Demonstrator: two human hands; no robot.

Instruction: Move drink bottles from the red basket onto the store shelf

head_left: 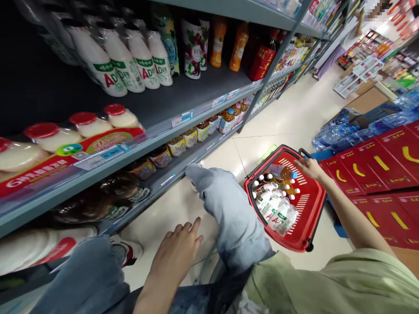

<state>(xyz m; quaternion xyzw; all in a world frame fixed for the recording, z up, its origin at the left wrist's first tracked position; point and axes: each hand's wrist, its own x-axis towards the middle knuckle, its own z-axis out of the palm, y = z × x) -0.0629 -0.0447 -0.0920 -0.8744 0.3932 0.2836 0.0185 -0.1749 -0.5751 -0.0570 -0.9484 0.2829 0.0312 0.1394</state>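
Observation:
My left hand is held in front of my bent legs, palm down, fingers loosely stretched and holding nothing. Over the right side of a red shopping basket is my right hand, fingers extended, with no object visible in it. The basket stands on the floor beside my knee. Inside it lie a shrink-wrapped pack of white milk drink bottles, a drink bottle with a blue cap and several small bottles with white caps. Part of the basket's black handle shows behind my right hand.
Shelves on the left hold white bottles, a red-capped multipack, orange drinks and jars below. Red boxes are stacked at right, near wrapped water bottles. A person stands up the aisle.

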